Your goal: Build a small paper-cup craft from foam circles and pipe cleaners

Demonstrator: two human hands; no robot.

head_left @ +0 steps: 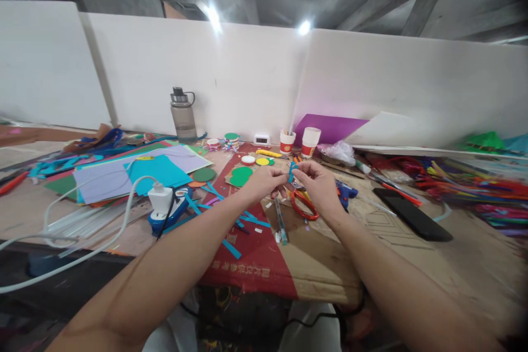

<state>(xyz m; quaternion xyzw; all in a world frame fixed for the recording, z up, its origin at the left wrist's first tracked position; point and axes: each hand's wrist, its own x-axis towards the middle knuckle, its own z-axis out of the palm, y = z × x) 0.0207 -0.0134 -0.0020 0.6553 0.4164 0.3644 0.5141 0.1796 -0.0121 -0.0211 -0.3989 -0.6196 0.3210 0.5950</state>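
Observation:
My left hand (264, 181) and my right hand (317, 186) meet above the cardboard sheet (330, 264) in the middle of the table. Both pinch a small blue paper strip (291, 171) between their fingertips, the left on its left end and the right on its right end. Red-handled scissors (304, 204) lie on the cardboard just below my right hand. More blue strips (231, 247) are scattered on the cardboard under my left forearm. A thin pen-like tool (280, 223) rests between my wrists.
A blue glue gun (167, 212) with a white plug and cable sits at left beside coloured paper sheets (136, 173). At the back stand a grey water bottle (183, 115) and two paper cups (310, 142). A black phone (412, 214) and coloured sticks (466, 184) lie right.

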